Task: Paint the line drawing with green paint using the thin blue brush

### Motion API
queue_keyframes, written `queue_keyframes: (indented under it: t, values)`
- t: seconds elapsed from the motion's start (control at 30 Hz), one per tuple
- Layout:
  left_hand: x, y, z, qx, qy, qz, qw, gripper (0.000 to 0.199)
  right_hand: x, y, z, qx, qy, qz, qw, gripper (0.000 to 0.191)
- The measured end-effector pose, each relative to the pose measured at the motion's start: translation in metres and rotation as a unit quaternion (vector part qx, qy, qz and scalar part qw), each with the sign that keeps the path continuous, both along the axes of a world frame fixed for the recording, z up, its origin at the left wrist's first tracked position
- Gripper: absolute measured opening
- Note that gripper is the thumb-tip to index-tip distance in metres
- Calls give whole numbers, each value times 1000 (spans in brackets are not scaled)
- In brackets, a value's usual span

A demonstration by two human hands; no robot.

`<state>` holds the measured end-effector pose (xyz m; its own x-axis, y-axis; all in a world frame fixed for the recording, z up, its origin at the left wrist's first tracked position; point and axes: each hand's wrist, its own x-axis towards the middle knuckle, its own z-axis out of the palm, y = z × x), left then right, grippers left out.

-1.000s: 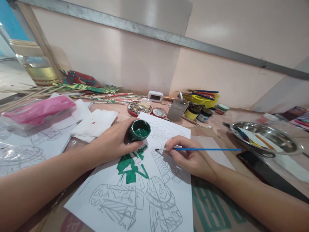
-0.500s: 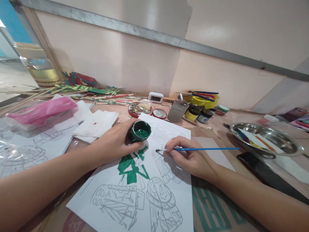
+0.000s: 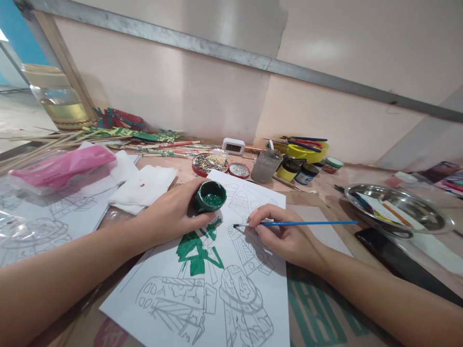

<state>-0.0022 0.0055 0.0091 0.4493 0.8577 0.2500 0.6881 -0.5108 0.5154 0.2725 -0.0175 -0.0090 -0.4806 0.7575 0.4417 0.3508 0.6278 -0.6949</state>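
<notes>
My left hand (image 3: 181, 207) is wrapped round a small dark paint pot (image 3: 211, 195), tilted so that the green paint inside shows. In my right hand (image 3: 282, 236) is a thin blue paintbrush (image 3: 307, 223), its dark tip pointing left just over or on the drawing sheet (image 3: 162, 318); whether it touches cannot be told. Pencil outlines of patterned shapes cover the white sheet, and one shape near the middle carries green paint (image 3: 197, 265). The sheet lies on brown cardboard (image 3: 318, 308).
Folded tissues (image 3: 144, 185) and a pink packet (image 3: 65, 166) lie left. Behind the sheet stand a cup of cloudy water (image 3: 265, 166), bead trays (image 3: 208, 165), paint jars (image 3: 306, 174) and a small clock (image 3: 233, 146). A steel tray (image 3: 430, 212) and black phone-like object (image 3: 401, 262) lie right.
</notes>
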Motion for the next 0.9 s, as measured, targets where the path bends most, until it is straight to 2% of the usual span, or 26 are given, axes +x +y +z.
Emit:
queue_keyframes:
  t: [0.2,0.43,0.73,0.9]
  values:
    - [1,0,0,-5,2,2,1000,57,-1,-1,-2,-28,-2,3,1000,15]
    - [1,0,2,-9,4,0,1000,56,1,3,-6,3,22,-4,1000,15]
    - [1,-1,2,-10,4,6,1000,58,-1,0,-4,-9,0,3,1000,16]
    - [1,0,1,-8,5,6,1000,61,1,1,-5,25,24,-9,999,15]
